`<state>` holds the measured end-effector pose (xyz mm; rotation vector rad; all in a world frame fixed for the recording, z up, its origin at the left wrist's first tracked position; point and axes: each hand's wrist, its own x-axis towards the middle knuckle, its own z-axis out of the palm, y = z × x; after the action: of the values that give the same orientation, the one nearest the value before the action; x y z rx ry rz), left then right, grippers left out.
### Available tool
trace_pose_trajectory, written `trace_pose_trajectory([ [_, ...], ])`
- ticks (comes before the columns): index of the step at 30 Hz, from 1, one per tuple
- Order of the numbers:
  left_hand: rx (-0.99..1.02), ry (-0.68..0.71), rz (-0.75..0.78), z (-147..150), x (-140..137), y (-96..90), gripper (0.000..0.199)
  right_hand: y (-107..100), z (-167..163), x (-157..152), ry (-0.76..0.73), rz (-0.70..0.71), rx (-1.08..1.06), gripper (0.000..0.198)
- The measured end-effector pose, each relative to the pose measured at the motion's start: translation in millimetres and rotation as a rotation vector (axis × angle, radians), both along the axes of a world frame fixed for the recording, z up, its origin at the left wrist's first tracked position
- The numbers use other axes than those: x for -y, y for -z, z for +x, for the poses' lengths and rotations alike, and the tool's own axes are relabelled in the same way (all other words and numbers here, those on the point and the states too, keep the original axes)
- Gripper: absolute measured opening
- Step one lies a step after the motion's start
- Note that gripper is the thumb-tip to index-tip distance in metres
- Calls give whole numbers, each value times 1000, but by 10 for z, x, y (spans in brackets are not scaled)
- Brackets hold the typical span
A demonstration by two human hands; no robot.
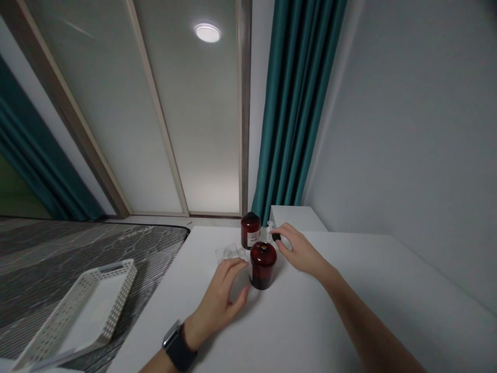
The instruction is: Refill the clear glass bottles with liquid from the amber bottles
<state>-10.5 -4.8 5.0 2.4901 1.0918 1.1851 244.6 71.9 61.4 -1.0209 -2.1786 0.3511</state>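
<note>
A dark red, see-through bottle [262, 269] without a cap stands upright on the white table. Just left of it is my left hand [223, 292], thumb and fingers apart and nothing held. Right of the bottle's top, my right hand [297, 248] pinches a small black cap [276, 237] between thumb and fingertips. Behind stands a second red bottle [250, 230] with a black cap and a white label. Small clear plastic pieces [227, 252] lie beyond my left fingers. Another clear item [269, 226] is partly hidden behind my right fingertips.
The white table [349, 311] runs to the wall on the right. At its far end stands a white box-like piece [297, 217] before a teal curtain [301, 103]. A white perforated basket [83, 311] is at the lower left, over a grey patterned surface.
</note>
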Motion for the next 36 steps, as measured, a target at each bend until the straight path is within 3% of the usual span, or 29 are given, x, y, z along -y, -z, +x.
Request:
trace_pose_trajectory([
  [4, 52, -3, -26, 92, -1, -58, 45, -104, -63, 76, 25, 21, -150, 17],
  [11, 110, -5, -33, 184, -199, -281, 27, -149, -127, 113, -26, -159, -315, 6],
  [16, 147, -53, -36, 253, -387, -428, 4, -159, -175, 135, -27, -204, -347, 5],
  [23, 59, 13, -77, 269, -557, -624, 5, -134, -228, 148, -30, -198, -305, 6],
  [30, 36, 26, -67, 152, -709, -838, 5, -119, -242, 175, 14, -173, -135, 12],
  [36, -47, 73, -77, 152, -717, -871, 5, -162, -258, 218, 3, -140, -72, 16],
])
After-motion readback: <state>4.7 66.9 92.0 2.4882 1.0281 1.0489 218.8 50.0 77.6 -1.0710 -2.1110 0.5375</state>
